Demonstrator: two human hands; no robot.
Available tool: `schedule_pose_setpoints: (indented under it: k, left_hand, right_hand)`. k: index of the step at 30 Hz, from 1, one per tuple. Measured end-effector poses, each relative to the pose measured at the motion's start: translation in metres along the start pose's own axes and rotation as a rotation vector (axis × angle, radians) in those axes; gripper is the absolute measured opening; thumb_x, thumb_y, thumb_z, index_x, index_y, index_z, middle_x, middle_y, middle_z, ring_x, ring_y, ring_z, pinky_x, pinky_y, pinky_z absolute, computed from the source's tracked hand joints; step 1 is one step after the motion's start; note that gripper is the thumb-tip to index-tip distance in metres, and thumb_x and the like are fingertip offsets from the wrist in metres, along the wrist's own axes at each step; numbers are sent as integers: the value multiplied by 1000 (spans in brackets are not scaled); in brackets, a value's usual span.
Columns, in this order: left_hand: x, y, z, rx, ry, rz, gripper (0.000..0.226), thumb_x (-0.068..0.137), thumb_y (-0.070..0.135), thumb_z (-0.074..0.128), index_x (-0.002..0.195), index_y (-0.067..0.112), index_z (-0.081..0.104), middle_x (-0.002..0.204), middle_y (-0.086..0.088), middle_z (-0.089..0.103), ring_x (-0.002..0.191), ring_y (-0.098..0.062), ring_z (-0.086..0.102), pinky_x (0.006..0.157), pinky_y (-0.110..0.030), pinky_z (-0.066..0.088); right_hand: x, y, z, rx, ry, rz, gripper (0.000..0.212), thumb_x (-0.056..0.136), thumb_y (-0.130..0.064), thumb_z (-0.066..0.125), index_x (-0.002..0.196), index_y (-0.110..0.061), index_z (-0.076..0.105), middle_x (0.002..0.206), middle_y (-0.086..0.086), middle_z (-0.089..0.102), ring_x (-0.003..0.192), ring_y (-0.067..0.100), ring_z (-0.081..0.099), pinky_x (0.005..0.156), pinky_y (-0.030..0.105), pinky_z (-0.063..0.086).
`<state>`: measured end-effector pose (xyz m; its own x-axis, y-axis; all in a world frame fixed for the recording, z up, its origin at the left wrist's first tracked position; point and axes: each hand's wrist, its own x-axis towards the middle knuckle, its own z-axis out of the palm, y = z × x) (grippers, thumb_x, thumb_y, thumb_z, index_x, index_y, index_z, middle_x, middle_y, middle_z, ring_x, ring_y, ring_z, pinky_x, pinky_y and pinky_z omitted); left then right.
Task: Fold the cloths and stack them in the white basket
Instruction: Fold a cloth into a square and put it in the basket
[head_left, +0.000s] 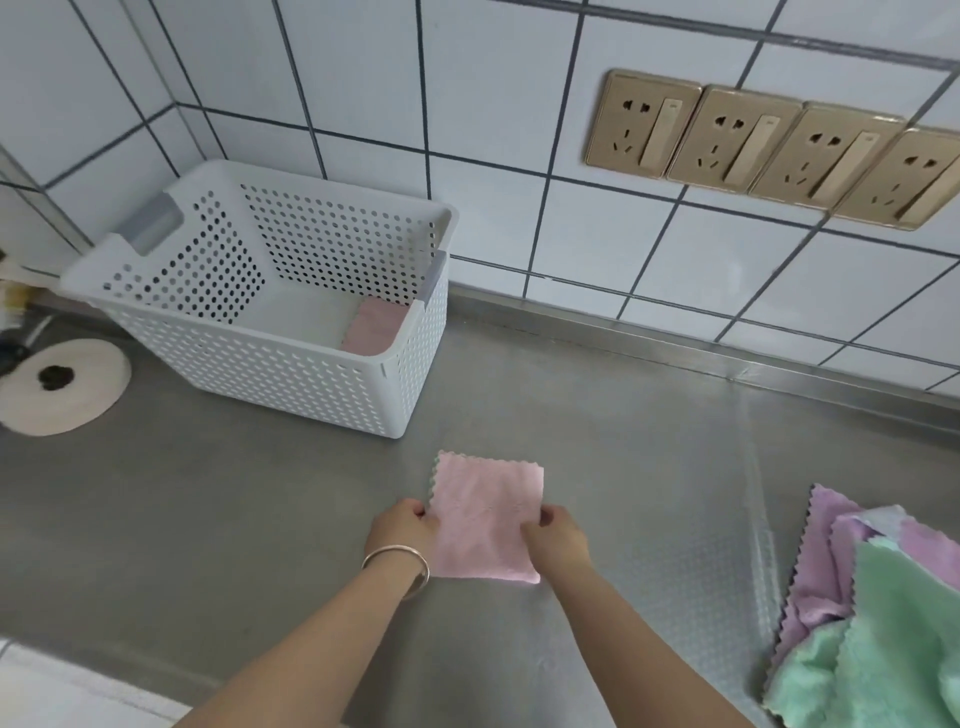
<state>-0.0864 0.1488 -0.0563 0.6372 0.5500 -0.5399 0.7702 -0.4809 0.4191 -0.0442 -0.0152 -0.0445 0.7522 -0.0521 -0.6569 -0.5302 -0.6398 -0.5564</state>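
A folded pink cloth (485, 514) lies on the steel counter in front of me. My left hand (402, 525) pinches its left edge and my right hand (556, 535) pinches its right edge, fingers curled over the fabric. The white perforated basket (249, 364) stands behind and to the left, near the wall corner. One folded pink cloth (371, 327) lies in its right end. A loose pile of purple and green cloths (878, 613) sits at the right edge of the counter.
A round white pad with a dark centre (62, 384) lies left of the basket. The tiled wall carries a row of gold sockets (769, 150). A raised steel lip (675, 348) runs along the wall's base. A white edge (52, 686) borders the counter's front left.
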Motion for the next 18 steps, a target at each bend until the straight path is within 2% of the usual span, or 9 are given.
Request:
schedule_pose_setpoints:
  k: [2, 5, 7, 9, 11, 13, 15, 16, 18]
  left_hand:
    - [-7, -4, 4, -10, 0, -15, 21, 81, 20, 49, 61, 11, 51, 92, -17, 67, 75, -33, 51, 63, -26, 38]
    - [-16, -13, 12, -31, -21, -18, 27, 79, 24, 49, 54, 15, 47, 71, -10, 62, 77, -35, 56, 65, -27, 44]
    - [-24, -15, 13, -58, -32, 2, 24, 80, 29, 50, 61, 16, 54, 72, -7, 63, 74, -33, 54, 69, -28, 47]
    - [-36, -14, 13, -66, -15, 68, 21, 84, 35, 51, 79, 20, 65, 88, -4, 70, 85, -30, 61, 72, -28, 48]
    - [-44, -13, 3, -138, 36, 155, 25, 87, 40, 51, 91, 22, 67, 92, 0, 71, 89, -25, 63, 72, -28, 47]
    - [-58, -1, -12, -211, 54, 265, 35, 83, 51, 47, 85, 23, 67, 84, 2, 72, 81, -22, 63, 68, -29, 45]
    - [-68, 14, -34, -344, 26, 381, 41, 72, 60, 38, 69, 28, 63, 62, 6, 65, 60, -16, 56, 61, -30, 40]
    - [-70, 20, -48, -435, -1, 434, 39, 67, 63, 34, 63, 33, 59, 52, 10, 58, 51, -9, 47, 57, -30, 37]
    - [-71, 33, -81, -570, -9, 520, 33, 63, 64, 32, 56, 39, 52, 45, 13, 48, 46, -4, 38, 53, -25, 33]
  right_hand:
    - [-3, 5, -1, -18, -39, 22, 13, 85, -14, 45, 88, -11, 57, 76, 0, 54, 65, 15, 49, 54, 24, 36]
    - [-12, 9, -3, 35, -85, 6, 20, 86, -18, 47, 68, -10, 47, 65, 0, 45, 58, 15, 42, 53, 23, 33]
    - [-25, 5, -7, 125, -81, -27, 24, 88, -19, 50, 67, -10, 43, 64, 0, 42, 57, 15, 39, 51, 22, 30]
    - [-44, -1, -16, 147, -46, -93, 22, 89, -22, 52, 74, -8, 48, 69, 2, 47, 60, 15, 44, 53, 25, 33]
    - [-68, -17, -26, 195, 13, -183, 23, 88, -25, 55, 81, -3, 53, 73, 6, 52, 64, 17, 48, 56, 28, 37]
    - [-103, -37, -44, 280, 32, -251, 25, 81, -30, 63, 86, -6, 59, 74, 9, 62, 66, 19, 56, 57, 27, 42]
    - [-137, -65, -58, 367, 36, -308, 25, 70, -34, 65, 87, -16, 65, 75, 3, 72, 65, 9, 65, 53, 15, 47]
    - [-154, -83, -61, 404, 44, -337, 21, 70, -30, 68, 87, -19, 66, 74, -2, 73, 62, 3, 66, 50, 9, 45]
    - [-184, -122, -66, 463, 55, -397, 19, 69, -18, 77, 86, -18, 68, 69, -2, 74, 56, -1, 66, 45, 5, 43]
